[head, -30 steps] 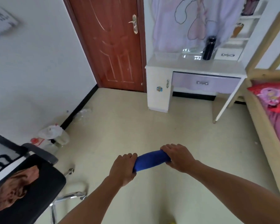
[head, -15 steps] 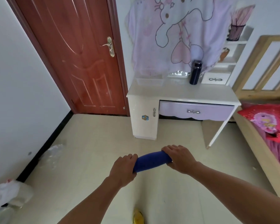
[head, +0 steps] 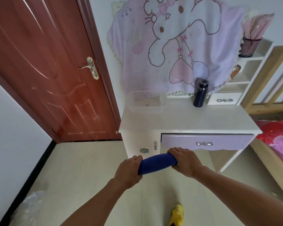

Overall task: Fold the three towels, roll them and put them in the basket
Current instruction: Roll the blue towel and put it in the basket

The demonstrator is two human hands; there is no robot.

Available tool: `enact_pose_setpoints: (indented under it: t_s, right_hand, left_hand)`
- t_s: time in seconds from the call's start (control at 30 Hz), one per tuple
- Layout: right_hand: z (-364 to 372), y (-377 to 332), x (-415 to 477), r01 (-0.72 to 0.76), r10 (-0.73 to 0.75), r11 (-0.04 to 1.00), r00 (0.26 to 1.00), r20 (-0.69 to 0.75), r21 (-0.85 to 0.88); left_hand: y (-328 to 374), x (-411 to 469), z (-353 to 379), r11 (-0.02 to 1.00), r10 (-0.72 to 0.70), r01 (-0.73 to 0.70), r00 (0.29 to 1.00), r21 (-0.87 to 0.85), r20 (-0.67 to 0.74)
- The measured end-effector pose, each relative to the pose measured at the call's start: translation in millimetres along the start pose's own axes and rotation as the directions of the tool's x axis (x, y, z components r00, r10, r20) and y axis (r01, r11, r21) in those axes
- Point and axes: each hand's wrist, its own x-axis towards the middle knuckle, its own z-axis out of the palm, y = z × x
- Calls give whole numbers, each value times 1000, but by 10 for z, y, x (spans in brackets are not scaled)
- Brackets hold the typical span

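Observation:
A rolled blue towel (head: pixel 157 163) is held level in front of me, above the floor. My left hand (head: pixel 128 172) grips its left end with curled fingers. My right hand (head: pixel 185 161) grips its right end the same way. A clear plastic basket (head: pixel 147 101) stands on the back left corner of the white desk (head: pixel 186 121), ahead of the towel, and holds no towel that I can see. No other towels are in view.
A dark bottle (head: pixel 200 92) stands on the desk beside the basket. A brown door (head: pixel 44 70) is to the left, a wooden bed (head: pixel 278 144) to the right. A pink cartoon cloth (head: pixel 175 44) hangs behind the desk. A yellow shoe (head: pixel 177 214) and a plastic bag (head: pixel 29 206) are on the floor.
The view has swung up and closer to the desk; the black chair at left has left the frame. Both hands keep the same grip on the rolled towel.

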Motion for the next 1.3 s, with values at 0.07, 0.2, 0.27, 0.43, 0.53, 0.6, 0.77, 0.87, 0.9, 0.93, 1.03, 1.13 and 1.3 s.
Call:
enact_pose_setpoints:
  t_s: [0.07,0.2,0.27,0.43,0.53,0.6,0.77,0.87,0.9,0.93,1.03,1.13,1.3]
  right_hand:
    - [40,296,492,-8,8,1000,1000,13,12]
    - [17,731,1335,-42,36,994,998,54,106]
    - [-82,903,1812,-86,66,981,991,118,174]
    - [-345,1252,3000,-183,88,890,967,237,418]
    - [-326,1362,3601,-231,87,820,954,286,524]
    - [-306,1410,3950,-250,94,763,955,280,596]
    - [-152,1556,4843,-478,320,445,875,365,757]
    - [-99,1643,5319,-537,439,249,804,401,806]
    - [-62,1668,5462,-535,478,205,785,393,819]
    - [-3,1691,5594,-539,519,167,760,391,826]
    - [193,1751,5855,-563,605,114,693,393,818]
    - [419,1822,6083,-616,625,170,671,399,769]
    - [797,1825,6411,-636,502,452,761,411,625]
  left_hand:
    - [-141,525,-32,999,-24,25,1000,-48,20]
    - [-359,1344,-170,979,-103,108,994,-174,42]
    - [-466,1739,-313,948,-158,162,987,-272,38]
    - [-743,2513,-591,848,-267,244,963,-471,20]
    - [-1000,2900,-671,791,-319,283,947,-542,29]
    - [-1177,3165,-732,775,-333,289,943,-561,26]
    - [-1641,3917,-764,721,-316,275,947,-636,51]
    - [-1798,4345,-776,701,-313,297,945,-649,94]
    - [-1841,4481,-765,685,-316,308,942,-660,112]
    - [-1888,4619,-739,666,-326,330,935,-669,137]
    - [-1939,4893,-638,638,-370,401,908,-657,195]
    - [-1971,5061,-480,653,-406,481,874,-584,267]
    - [-2010,5165,-278,767,-400,499,863,-403,308]
